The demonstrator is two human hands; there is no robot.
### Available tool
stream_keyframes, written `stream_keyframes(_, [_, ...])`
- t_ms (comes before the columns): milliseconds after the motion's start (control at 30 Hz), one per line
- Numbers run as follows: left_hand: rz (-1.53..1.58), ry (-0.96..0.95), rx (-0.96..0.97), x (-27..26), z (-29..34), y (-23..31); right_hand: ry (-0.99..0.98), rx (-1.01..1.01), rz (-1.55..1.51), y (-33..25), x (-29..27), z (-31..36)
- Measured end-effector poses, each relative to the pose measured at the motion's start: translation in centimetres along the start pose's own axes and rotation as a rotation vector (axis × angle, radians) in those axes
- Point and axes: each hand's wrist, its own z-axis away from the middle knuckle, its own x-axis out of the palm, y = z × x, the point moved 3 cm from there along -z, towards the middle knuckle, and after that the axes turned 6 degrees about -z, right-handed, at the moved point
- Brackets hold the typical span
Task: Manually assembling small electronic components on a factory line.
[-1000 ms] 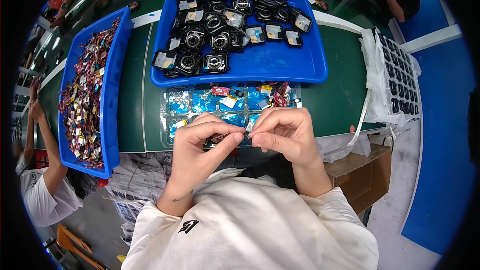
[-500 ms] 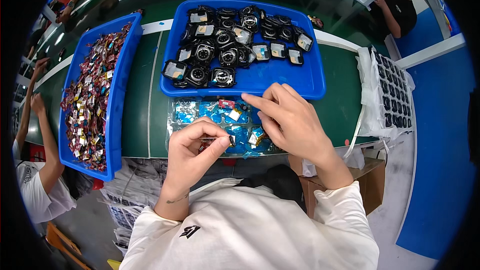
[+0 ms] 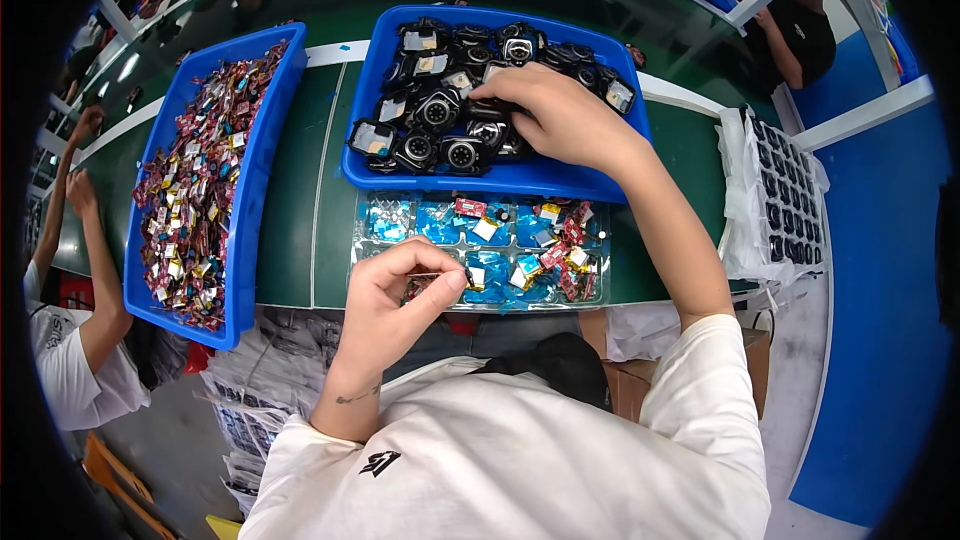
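My left hand (image 3: 405, 290) is closed in a pinch above the clear plastic tray (image 3: 606, 275), gripping a thin tool with a dark end; its exact kind is too small to tell. In the tray's compartments lie blue film pieces and small red circuit boards with silver battery cells (image 3: 578, 258). My right hand (image 3: 570, 120) reaches over the blue bin (image 3: 400, 180) of black watch cases, forefinger stretched out and thumb apart from it. Its fingertips are among the watch cases (image 3: 438, 110), with no object visible in them.
To the left stands another blue bin (image 3: 240, 270) heaped with red circuit boards and batteries. On the right is a wrapped stack of trays of black parts (image 3: 785, 190). A co-worker's arms (image 3: 95, 230) are at the left; a person in black (image 3: 800, 35) is at the far right.
My right hand has moved from above the clear tray up and forward to the watch cases in the blue bin. My left hand keeps its pinch nearly in place.
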Motion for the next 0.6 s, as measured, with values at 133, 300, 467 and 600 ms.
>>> stream_keyframes(133, [-0.005, 0.013, -0.022, 0.0, -0.4, -0.2, -0.046, 0.076, -0.063, -0.2, -0.5, 3.5])
stream_keyframes(300, [-0.04, -0.014, -0.013, 0.8, -1.0, -0.3, 0.227, 0.203, -0.161, 0.0, -1.7, 6.4])
stream_keyframes(467, [-0.22, 0.005, 0.174, 1.7, -1.7, 0.5, 0.589, 0.489, -0.888, -3.2, -1.9, 8.4])
stream_keyframes(600, [-0.249, 0.02, 0.227, 2.5, -2.3, 1.1, 0.588, 0.429, -1.032, -5.4, 0.6, 9.1])
